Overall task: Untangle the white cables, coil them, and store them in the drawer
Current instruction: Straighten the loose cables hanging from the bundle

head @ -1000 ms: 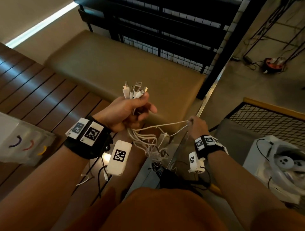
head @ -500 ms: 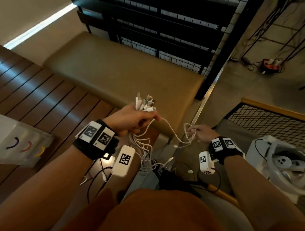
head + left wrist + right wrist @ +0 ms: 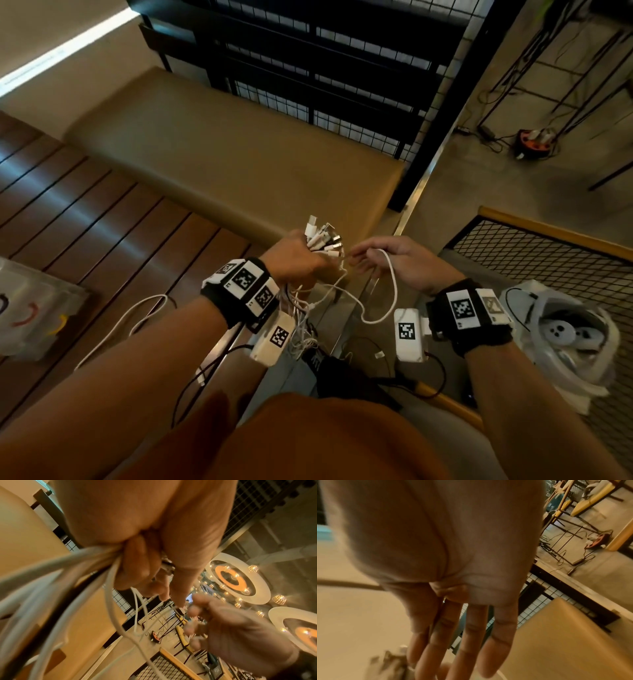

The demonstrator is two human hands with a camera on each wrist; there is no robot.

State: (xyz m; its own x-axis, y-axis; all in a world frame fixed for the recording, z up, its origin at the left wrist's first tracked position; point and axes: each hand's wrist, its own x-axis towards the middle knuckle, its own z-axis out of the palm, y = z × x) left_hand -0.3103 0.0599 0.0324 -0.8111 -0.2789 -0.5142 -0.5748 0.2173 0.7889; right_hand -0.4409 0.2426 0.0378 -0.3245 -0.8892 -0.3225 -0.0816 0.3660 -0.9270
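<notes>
White cables [image 3: 310, 308], thin, tangled: my left hand [image 3: 294, 262] is fisted round the bundle, metal-tipped plug ends [image 3: 323, 236] fanning out above the fist, strands hanging below the wrist. Count unclear, roughly six plugs, too bunched to confirm. One white loop [image 3: 390, 291] runs right, draped over my right hand [image 3: 400, 262]; its fingers [image 3: 467, 635] lie nearly straight, whether they pinch the strand I cannot tell. Both hands sit near a tan padded bench [image 3: 239, 154].

a tan padded bench [image 3: 239, 147] runs beside dark wooden slats [image 3: 85, 219] and a black wire-grid railing [image 3: 325, 85], with grey concrete floor [image 3: 496, 185] at right and round ring lights [image 3: 235, 577] glowing overhead.
</notes>
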